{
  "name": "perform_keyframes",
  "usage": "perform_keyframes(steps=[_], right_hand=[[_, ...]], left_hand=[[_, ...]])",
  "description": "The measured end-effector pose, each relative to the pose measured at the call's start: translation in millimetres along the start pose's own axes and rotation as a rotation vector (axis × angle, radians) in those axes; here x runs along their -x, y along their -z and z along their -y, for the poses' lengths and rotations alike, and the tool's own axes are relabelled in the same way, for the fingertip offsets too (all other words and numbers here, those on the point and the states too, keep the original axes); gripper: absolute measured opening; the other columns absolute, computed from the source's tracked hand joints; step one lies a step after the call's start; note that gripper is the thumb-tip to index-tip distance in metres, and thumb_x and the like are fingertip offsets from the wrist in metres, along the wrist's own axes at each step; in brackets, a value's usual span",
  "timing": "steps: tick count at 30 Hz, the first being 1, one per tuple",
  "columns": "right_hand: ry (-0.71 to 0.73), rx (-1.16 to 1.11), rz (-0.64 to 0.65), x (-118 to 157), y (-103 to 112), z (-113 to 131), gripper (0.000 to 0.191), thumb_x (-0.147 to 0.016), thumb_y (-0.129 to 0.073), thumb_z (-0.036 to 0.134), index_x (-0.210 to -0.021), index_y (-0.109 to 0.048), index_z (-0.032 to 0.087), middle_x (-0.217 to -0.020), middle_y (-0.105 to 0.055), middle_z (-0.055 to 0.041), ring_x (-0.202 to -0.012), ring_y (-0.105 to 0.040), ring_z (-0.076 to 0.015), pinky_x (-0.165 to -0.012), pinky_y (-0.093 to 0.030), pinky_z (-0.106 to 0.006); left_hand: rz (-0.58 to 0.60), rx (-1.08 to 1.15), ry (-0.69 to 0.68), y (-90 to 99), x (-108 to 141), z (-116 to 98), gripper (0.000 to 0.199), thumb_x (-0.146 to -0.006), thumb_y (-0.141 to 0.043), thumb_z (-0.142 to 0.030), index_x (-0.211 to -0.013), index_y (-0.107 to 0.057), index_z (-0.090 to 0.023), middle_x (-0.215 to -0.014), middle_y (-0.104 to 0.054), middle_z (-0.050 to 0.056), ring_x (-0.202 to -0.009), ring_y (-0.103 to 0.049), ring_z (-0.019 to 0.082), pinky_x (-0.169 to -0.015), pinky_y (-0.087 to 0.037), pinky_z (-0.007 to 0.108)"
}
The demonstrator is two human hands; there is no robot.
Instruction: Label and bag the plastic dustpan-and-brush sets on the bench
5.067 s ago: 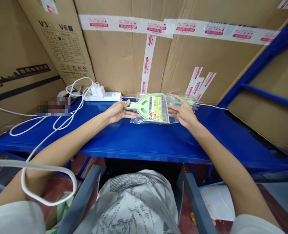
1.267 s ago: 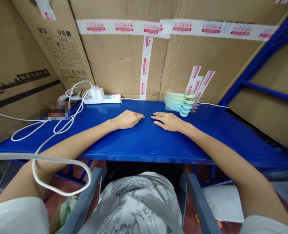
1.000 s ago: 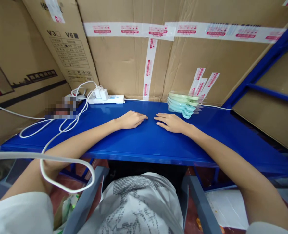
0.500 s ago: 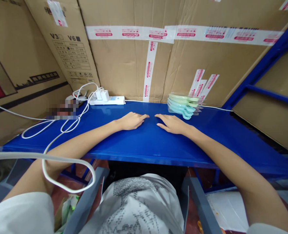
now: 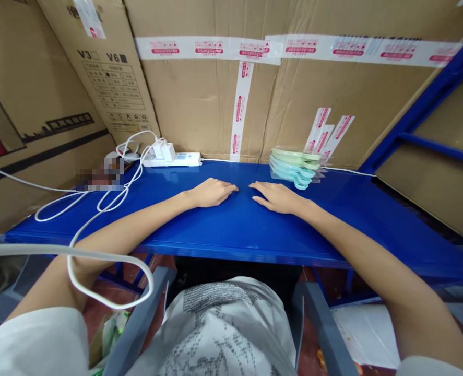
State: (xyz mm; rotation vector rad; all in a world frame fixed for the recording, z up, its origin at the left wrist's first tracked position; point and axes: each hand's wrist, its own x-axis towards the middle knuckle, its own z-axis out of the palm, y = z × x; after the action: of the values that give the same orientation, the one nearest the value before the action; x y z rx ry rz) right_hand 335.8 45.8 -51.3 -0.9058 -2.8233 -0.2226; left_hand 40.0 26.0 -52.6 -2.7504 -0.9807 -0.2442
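My left hand (image 5: pixel 214 192) rests on the blue tabletop (image 5: pixel 231 230), fingers stretched towards the middle, holding nothing. Facing it across a small gap, my right hand (image 5: pixel 275 197) lies on the same surface with its fingers extended and thumb apart, also holding nothing. Just behind and to the right of my right hand sits a stack of pale green and light blue plastic pieces (image 5: pixel 296 166) in clear wrapping; their exact kind I cannot make out. Both forearms reach in over the table's front edge.
A white power strip (image 5: pixel 172 159) with plugs in it stands against the cardboard wall (image 5: pixel 200 104). White cables (image 5: pixel 111 201) loop over the table's left side, one hanging near my left arm. A blurred patch hides something at the left. A blue metal frame (image 5: pixel 423 102) rises at the right.
The view has shifted very slightly. Both hands stay where they were on the table, and the stack has not moved.
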Motion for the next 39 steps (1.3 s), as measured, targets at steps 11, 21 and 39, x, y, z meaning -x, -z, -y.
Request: perform_keyframes(steps=[11,21,39], right_hand=[[0.016,0.032,0.003,-0.5,0.2,0.8,0.052,-0.113,-0.043,0.04,-0.151,-0.058,0.009,-0.152,-0.062,-0.0228,-0.141,-0.062,-0.0375,-0.114,-0.054,-0.054],[0.035,0.04,-0.007,-0.4,-1.6,-1.7,0.047,-0.112,-0.046,0.037,-0.147,-0.066,0.013,-0.153,-0.062,-0.0202,-0.142,-0.061,-0.0348,-0.119,-0.051,-0.052],[0.045,0.018,-0.032,0.0,-2.5,-2.5,0.046,-0.111,-0.047,0.039,-0.146,-0.067,0.016,-0.152,-0.064,-0.017,-0.142,-0.061,-0.0332,-0.119,-0.051,-0.052]], left_hand=[[0.004,0.002,0.003,0.1,-0.3,-0.2,0.039,-0.111,-0.041,-0.022,-0.142,-0.063,-0.016,-0.131,-0.077,0.01,-0.112,-0.077,0.026,-0.09,-0.059,0.035],[-0.002,-0.005,0.0,0.1,-0.4,-0.1,0.038,-0.11,-0.043,-0.02,-0.142,-0.063,-0.017,-0.131,-0.077,0.01,-0.113,-0.077,0.026,-0.091,-0.059,0.034],[-0.01,0.001,-0.005,-0.3,0.4,0.3,0.039,-0.11,-0.041,-0.022,-0.142,-0.064,-0.018,-0.132,-0.077,0.011,-0.114,-0.076,0.025,-0.093,-0.059,0.034]])
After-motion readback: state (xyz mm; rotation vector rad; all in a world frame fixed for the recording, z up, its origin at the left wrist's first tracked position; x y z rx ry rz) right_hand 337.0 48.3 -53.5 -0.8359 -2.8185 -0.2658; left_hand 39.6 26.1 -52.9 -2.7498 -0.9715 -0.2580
